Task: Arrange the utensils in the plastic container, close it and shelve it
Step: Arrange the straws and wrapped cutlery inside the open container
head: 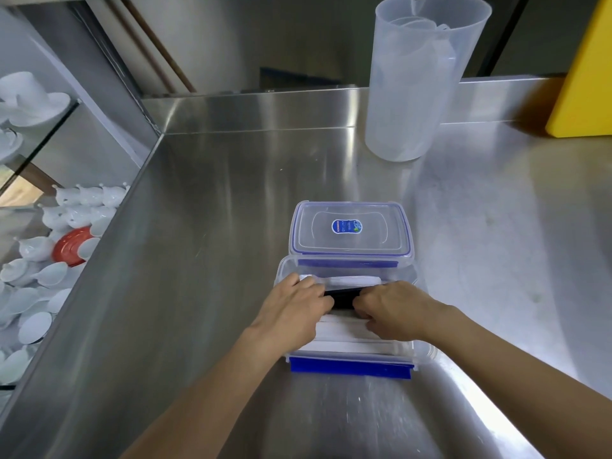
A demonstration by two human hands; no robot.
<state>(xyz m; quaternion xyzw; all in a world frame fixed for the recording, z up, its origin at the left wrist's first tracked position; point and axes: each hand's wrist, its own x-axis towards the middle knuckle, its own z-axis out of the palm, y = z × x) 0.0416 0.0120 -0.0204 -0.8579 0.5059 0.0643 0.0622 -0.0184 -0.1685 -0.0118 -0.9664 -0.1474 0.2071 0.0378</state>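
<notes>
An open clear plastic container (351, 359) with blue latches stands on the steel counter (205, 260) near me. White wrapped utensils (344, 329) lie lengthwise inside it, with a black packet (342, 298) among them. Both hands reach into the container. My left hand (294, 309) and my right hand (394, 313) each pinch an end of the black packet. The container's clear lid (351, 230), blue-rimmed with a blue sticker, lies flat just beyond the container.
A tall translucent plastic jug (417, 77) stands at the back right, with a yellow board (586, 74) leaning further right. Left of the counter, lower glass shelves hold white cups, several white spoons (36, 303) and a red dish (71, 246).
</notes>
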